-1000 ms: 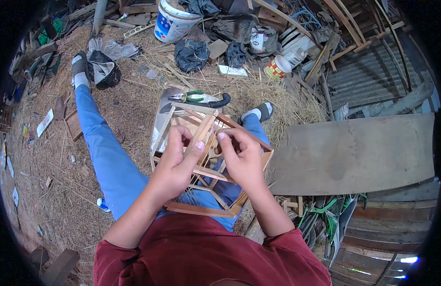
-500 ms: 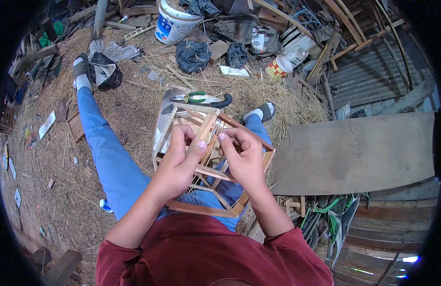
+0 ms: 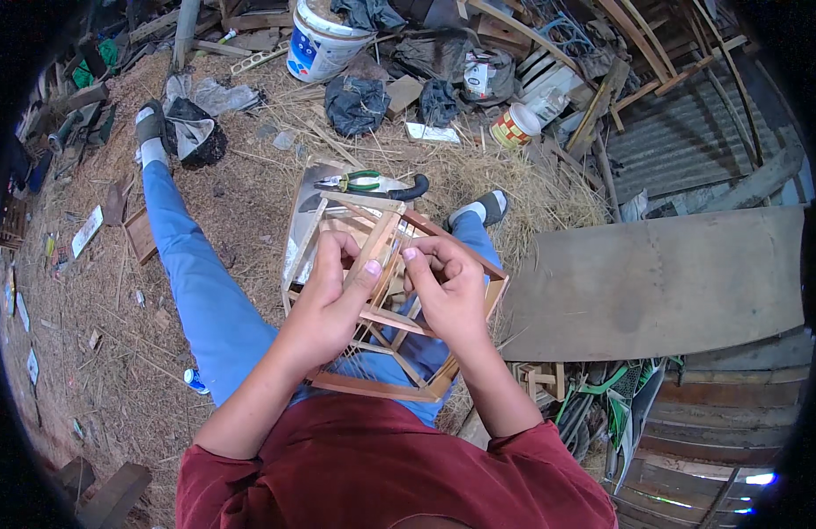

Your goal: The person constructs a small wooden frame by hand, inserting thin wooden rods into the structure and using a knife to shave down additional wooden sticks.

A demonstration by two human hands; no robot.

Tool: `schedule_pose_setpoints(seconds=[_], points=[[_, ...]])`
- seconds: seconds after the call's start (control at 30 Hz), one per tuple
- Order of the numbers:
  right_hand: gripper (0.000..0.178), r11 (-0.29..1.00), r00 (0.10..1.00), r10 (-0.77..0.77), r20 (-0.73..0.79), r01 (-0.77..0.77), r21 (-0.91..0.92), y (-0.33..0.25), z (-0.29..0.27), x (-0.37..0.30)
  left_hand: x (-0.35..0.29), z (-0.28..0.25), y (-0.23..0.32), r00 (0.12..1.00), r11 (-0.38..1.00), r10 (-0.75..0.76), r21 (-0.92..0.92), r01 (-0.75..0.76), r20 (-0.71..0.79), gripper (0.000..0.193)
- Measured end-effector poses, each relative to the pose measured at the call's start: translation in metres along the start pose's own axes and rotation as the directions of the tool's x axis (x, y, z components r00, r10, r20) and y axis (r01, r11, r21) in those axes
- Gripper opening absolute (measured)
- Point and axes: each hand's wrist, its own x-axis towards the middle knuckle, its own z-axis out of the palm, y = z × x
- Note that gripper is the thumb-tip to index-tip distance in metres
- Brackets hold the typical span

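Observation:
A wooden cage-like frame with thin rods along one side rests across my lap, between my legs. My left hand is closed round one of its light wooden bars, thumb on top. Just to the right, my right hand pinches thumb and forefinger together beside the thin rods inside the frame. Whatever lies between those fingertips is too small to make out. Beyond the frame, pliers with green handles and a tool with a curved black handle lie on a shiny metal-topped surface.
A large curved board spans the right side. At the back stand a white bucket, black plastic bags and a yellow-red tub. A small wooden tray lies on the straw-strewn ground at left, and a blue-white can sits by my leg.

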Motion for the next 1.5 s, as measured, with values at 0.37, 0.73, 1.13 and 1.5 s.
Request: schedule_pose_setpoints(seconds=[0.37, 0.73, 1.13, 1.5], points=[[0.015, 1.000, 1.000, 0.012, -0.007, -0.012, -0.025, 0.001, 0.003, 0.002, 0.000, -0.001, 0.002, 1.000, 1.000, -0.005, 0.006, 0.005, -0.007, 0.033], [0.013, 0.888, 0.936, 0.333, 0.116, -0.353, 0.294, -0.008, -0.005, 0.008, -0.002, -0.001, 0.002, 1.000, 1.000, -0.003, 0.004, 0.003, 0.001, 0.033], [0.008, 0.574, 0.865, 0.457, 0.209, -0.466, 0.674, -0.006, 0.000, 0.013, -0.001, 0.000, 0.004, 0.999, 0.999, 0.040, 0.013, -0.040, 0.013, 0.027], [0.011, 0.529, 0.855, 0.464, 0.231, -0.477, 0.702, -0.008, 0.002, 0.017, 0.000, -0.001, 0.010, 0.990, 0.985, -0.100, -0.129, 0.112, 0.095, 0.028]])
